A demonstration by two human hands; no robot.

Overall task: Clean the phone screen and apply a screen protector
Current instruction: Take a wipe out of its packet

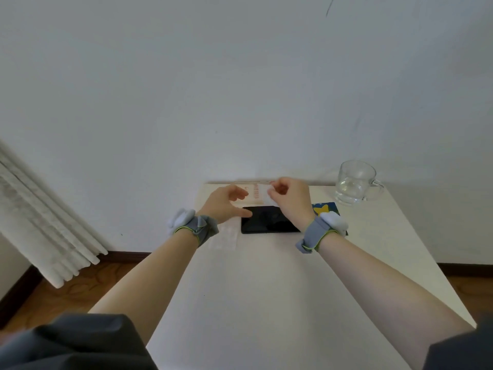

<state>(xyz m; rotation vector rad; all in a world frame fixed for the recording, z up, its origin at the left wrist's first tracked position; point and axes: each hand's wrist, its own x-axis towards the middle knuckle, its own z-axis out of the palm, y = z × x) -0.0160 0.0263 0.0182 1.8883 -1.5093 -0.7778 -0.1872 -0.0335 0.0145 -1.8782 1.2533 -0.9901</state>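
A black phone (266,221) lies screen up on the white table (266,289), near its far edge. My right hand (289,198) hovers above the phone's far side and pinches a small white wipe (269,196) between thumb and fingers. My left hand (226,202) is spread over the phone's left end, fingers loosely extended, its thumb tip touching the phone's left edge. A clear plastic sheet (225,236) lies flat on the table just left of the phone. Both wrists wear grey bands.
A glass mug (356,182) holding a little water stands at the table's far right. A blue card with a yellow star (324,209) lies right of the phone. A cream packet with red print (253,194) lies behind the hands. A curtain (40,222) hangs at left.
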